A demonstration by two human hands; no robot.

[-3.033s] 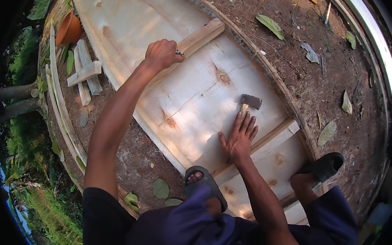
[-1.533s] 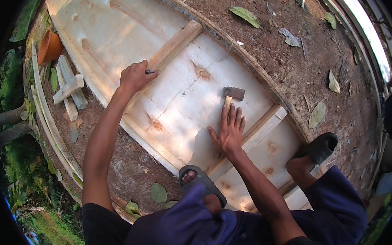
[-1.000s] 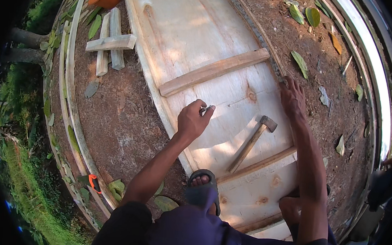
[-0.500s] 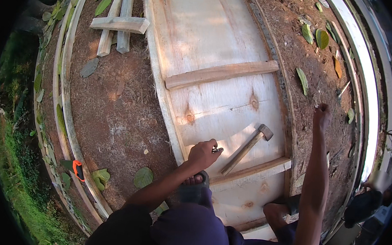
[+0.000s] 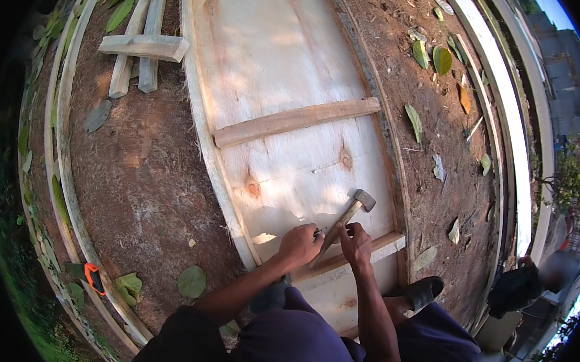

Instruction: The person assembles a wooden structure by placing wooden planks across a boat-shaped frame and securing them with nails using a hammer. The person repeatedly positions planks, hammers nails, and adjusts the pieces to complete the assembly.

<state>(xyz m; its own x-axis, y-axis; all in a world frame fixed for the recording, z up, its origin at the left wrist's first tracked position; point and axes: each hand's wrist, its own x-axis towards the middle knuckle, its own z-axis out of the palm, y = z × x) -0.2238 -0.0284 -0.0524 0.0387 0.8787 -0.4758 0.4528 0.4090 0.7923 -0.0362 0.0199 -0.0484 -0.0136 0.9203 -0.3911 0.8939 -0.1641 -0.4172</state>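
My left hand [image 5: 300, 246] is closed around a few thin dark metal pieces that look like nails [image 5: 318, 232]; their ends show at the fingertips. Close to its right is my right hand [image 5: 355, 243], its fingers pinched together over the hammer's handle. Whatever is in that pinch is too small to make out. The hammer [image 5: 364, 199], with a wooden handle and grey metal head, lies slanted on the pale plywood panel [image 5: 281, 61]. Its handle crosses the near wooden crosspiece [image 5: 384, 245]. A second crosspiece [image 5: 297, 121] spans the panel farther away.
Loose wood pieces [image 5: 143, 46] lie crossed at the far left. An orange-handled saw [image 5: 93, 278] rests by long wooden strips [image 5: 63, 114] on the left. Leaves [image 5: 442, 60] are scattered over the brown ground. Another person [image 5: 516, 288] is at the right edge.
My right hand has come from the far right in to the hammer handle, beside my left hand. The view has shifted; the hammer stays in place on the panel.
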